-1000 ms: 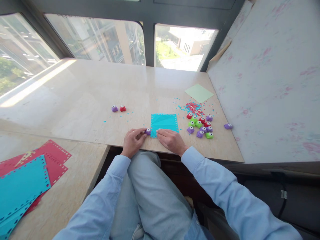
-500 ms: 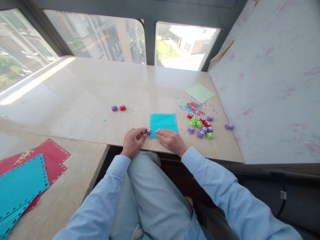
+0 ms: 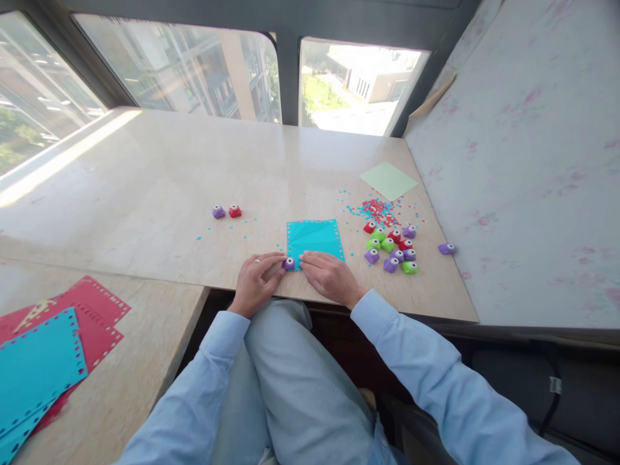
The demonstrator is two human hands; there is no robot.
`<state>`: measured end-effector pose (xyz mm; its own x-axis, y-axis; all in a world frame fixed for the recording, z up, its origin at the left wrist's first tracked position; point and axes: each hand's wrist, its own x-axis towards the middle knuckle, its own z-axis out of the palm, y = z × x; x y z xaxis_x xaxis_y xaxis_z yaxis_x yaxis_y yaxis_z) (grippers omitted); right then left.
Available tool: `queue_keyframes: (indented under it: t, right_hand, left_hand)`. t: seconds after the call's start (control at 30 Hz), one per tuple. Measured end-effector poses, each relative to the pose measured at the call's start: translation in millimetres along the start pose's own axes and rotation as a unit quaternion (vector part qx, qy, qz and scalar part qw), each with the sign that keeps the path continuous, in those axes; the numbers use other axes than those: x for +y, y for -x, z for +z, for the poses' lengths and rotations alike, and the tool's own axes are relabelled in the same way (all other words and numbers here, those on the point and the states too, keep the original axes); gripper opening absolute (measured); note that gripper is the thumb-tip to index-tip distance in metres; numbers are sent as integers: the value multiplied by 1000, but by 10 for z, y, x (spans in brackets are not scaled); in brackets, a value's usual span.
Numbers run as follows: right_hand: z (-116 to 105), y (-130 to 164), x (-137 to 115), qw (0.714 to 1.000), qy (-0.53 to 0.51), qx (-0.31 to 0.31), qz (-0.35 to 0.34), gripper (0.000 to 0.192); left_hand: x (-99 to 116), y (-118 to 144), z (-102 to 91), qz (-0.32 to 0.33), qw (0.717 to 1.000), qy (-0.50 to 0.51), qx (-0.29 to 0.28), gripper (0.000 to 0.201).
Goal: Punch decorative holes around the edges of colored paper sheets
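A blue sheet of paper (image 3: 316, 237) with small holes punched along its edges lies on the counter before me. My left hand (image 3: 259, 278) is closed on a purple craft punch (image 3: 289, 263), which sits at the sheet's lower left corner. The fingers of my right hand (image 3: 332, 276) lie flat on the sheet's near part, just right of the punch, and nothing shows in them. The sheet's near edge is partly hidden under this hand.
Several purple, green and red punches (image 3: 387, 245) cluster at the right, below red and blue confetti (image 3: 380, 210) and a pale green sheet (image 3: 389, 181). A purple punch (image 3: 219, 212) and a red punch (image 3: 235, 211) stand left. Punched red sheets (image 3: 104, 300) and blue sheets (image 3: 43, 345) lie lower left.
The purple punch and my left hand have moved down the sheet's left edge to its near corner. My right hand stays on the sheet. The whole view has shifted slightly.
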<state>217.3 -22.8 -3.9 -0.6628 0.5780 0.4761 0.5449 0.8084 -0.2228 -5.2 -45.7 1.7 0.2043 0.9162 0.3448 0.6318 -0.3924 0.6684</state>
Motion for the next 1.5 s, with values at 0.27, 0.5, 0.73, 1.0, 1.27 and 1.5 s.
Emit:
queue_keyframes:
  t: [0.27, 0.5, 0.73, 1.0, 1.27, 1.5]
  right_hand:
    - [-48, -2, -40, 1000, -22, -9, 20, 23]
    - [-82, -9, -51, 999, -37, -17, 26, 28]
    - [-104, -11, -44, 997, -59, -32, 26, 30]
    - [-112, -17, -46, 996, -76, -37, 33, 32]
    - [-109, -12, -49, 996, -69, -41, 30, 32]
    - [-120, -22, -54, 995, -77, -40, 40, 34]
  left_hand:
    - [39, 4, -5, -3, 999, -46, 3, 20]
    - [79, -35, 26, -15, 998, -65, 15, 18]
    - [86, -52, 60, -43, 996, -68, 23, 22]
    - [108, -53, 20, -45, 998, -49, 8, 21]
    - [129, -35, -26, -36, 999, -35, 11, 18]
    - [127, -42, -2, -60, 997, -48, 6, 19]
